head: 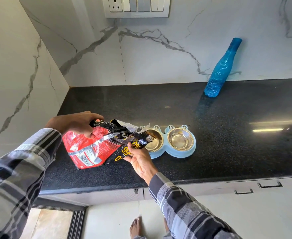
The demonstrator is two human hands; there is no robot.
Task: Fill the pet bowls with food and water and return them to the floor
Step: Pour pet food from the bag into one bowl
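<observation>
Pouring kibble: red-and-black pet food bag (97, 145) tipped on its side over the black stone table (228, 135), torn mouth hanging just above the left steel bowl (154, 141) of a pale blue double feeder (173, 153). Left hand (78, 124) clamped around the bag's crumpled rear end, lifting it; right hand (138, 158) pinching the lower lip of the bag near the opening, steering the spout. A few brown pellets visible at the bag's mouth and in the left bowl, which looks only thinly covered. Right steel bowl (180, 139) of the feeder bare and dry. Blue plastic water bottle (221, 69) upright against the marble wall, well behind and to the right of the feeder, capped or not impossible to tell. Food step evidently in hand, early on; water and the return to the floor not yet done. Next move likely calling for a steeper tilt or a gentle shake, mouth kept over the left bowl to avoid spilling onto the table.
</observation>
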